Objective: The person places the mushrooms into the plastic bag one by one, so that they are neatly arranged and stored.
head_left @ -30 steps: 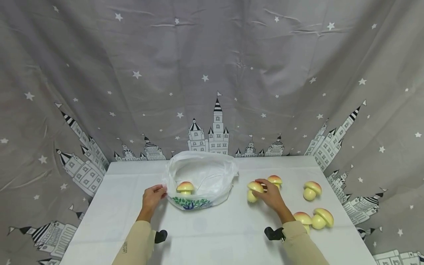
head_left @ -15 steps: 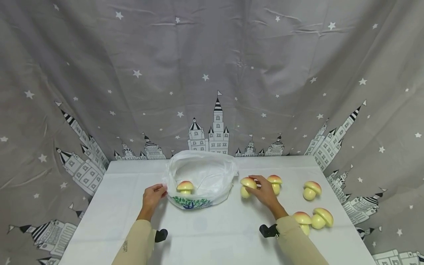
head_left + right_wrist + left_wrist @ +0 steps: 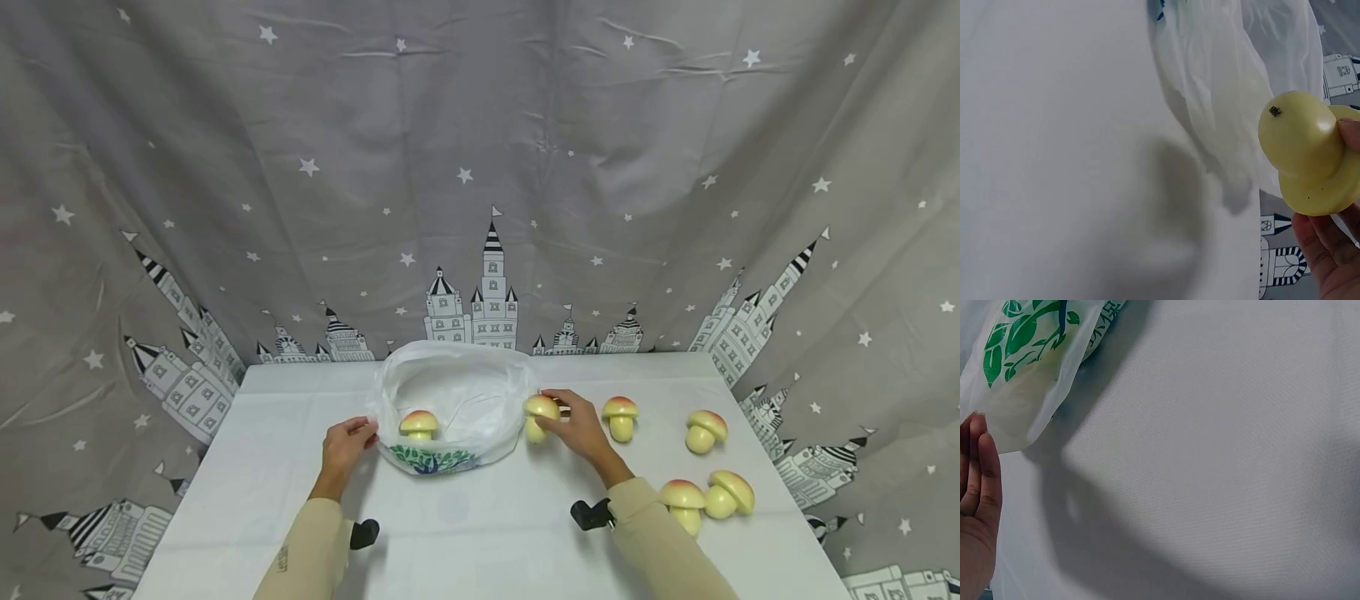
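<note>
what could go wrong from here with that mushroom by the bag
The mushroom in hand is right by the bag's right side, so it might snag the thin plastic and push that wall in.

Its stem looks smooth and rounded, so it could slip from the right hand.

The bag's front edge sags low near the mushroom inside; a tug from the left hand might tip that one out.

From here I see a white desk (image 3: pixel 465 550) bearing a bag (image 3: pixel 487 450) at the left hand (image 3: pixel 347 450)'s fingertips; rightward of the right hand (image 3: pixel 581 425), one mushroom (image 3: pixel 621 418) close by, three mushrooms (image 3: pixel 707 431) farther out.
</note>
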A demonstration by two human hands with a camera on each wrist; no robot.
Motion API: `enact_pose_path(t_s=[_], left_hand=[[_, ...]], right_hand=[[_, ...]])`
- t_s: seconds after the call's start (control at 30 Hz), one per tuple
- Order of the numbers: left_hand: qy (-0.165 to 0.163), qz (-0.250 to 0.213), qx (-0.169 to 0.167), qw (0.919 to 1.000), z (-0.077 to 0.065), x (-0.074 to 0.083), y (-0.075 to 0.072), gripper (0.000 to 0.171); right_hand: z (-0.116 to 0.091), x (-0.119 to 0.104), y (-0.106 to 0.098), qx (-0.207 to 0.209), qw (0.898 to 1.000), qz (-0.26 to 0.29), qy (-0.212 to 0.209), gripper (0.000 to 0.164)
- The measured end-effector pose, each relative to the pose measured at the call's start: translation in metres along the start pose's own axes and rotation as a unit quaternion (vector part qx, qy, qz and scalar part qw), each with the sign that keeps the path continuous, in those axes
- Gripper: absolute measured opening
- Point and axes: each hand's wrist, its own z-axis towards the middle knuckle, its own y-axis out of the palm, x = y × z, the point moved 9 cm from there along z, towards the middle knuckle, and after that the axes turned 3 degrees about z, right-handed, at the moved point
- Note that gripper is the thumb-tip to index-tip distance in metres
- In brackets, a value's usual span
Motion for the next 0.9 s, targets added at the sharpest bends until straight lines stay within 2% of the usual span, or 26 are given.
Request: enact_pose_path(t_s=[0.27,0.53,0.77,0.9], left_hand=[[0.007,0.001,-0.001,1.0,-0.003,0.0,-0.003,0.033],[0.008,-0.014,-0.001,0.9999,0.002,0.001,-0.001,0.032],[0.003,-0.024,-0.002,0.9997,0.001,0.001,0.0,0.033],[-0.004,-0.014,-0.003,0.9999,0.001,0.0,0.0,0.033]], right_hand=[[0.009,-0.016,0.012,-0.008,1.0,0.014,-0.018,0.044],[0.024,-0.032,0.02,-0.021,0.999,0.02,-0.035,0.043],[0.033,-0.034,0.032,-0.034,0.999,0.017,-0.026,0.044],[0.036,-0.033,0.041,-0.044,0.999,0.015,-0.017,0.044]])
